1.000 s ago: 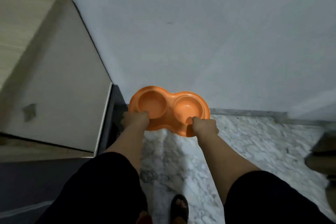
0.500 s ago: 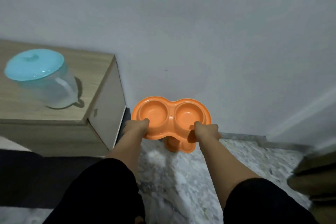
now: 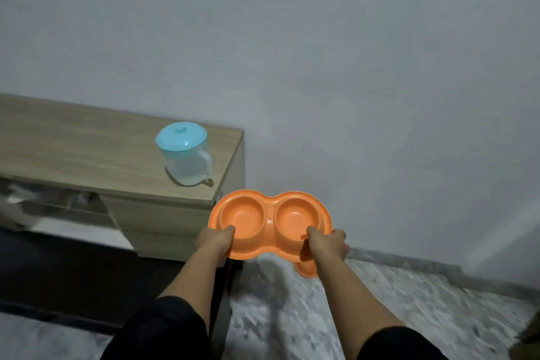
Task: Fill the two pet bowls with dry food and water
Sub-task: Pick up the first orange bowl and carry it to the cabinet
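Observation:
An orange double pet bowl with two round empty wells is held in the air in front of the wall, just right of the cabinet's corner. My left hand grips its near left rim, thumb in the left well. My right hand grips the near right rim. A second orange piece shows below the bowl, on the floor or hanging under it; I cannot tell which. A clear jug with a light-blue lid and a side handle stands on the cabinet top.
A low wooden cabinet stands against the grey wall at left, with an open shelf and blurred items below. The floor at right is white-grey marble. A dark strip runs along the cabinet's foot.
Both hands have lifted the orange bowl up from near the floor. The view has risen and swung left, bringing the cabinet top and the jug fully into sight.

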The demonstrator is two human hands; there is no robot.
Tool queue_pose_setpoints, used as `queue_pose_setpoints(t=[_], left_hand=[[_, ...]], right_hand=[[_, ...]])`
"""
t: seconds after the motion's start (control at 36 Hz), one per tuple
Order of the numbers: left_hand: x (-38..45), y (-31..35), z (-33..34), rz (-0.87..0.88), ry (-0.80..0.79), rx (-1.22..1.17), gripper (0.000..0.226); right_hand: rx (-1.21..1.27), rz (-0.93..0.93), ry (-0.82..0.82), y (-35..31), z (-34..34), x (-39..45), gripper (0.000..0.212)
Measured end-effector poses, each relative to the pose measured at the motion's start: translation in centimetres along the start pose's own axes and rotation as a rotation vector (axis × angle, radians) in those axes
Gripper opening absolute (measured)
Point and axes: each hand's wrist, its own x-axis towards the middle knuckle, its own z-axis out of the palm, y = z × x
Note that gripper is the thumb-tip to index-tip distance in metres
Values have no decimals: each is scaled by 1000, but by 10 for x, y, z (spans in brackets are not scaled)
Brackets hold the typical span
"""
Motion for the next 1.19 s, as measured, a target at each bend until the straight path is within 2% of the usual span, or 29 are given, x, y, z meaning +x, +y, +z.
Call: queue_pose_setpoints(t=[0.11,0.44,0.67,0.94,1.19], left_hand=[[8,-12,-39,20,4,11,52],[66,-62,-230,69,40,42,54],[102,-81,-315,47,63,14,58],[160,-67,-351,58,118,-12,55],[228,-14,-356,88,159,-33,49]], right_hand=[[36,-10,-7,2,31,-26,59],[137,-28,-25,-1,197,-146,60],[113,-59,-52,-21,273,-190,60],[51,-133,-42,-65,333,-185,64],[75,-111,-81,-124,392,-134,64]])
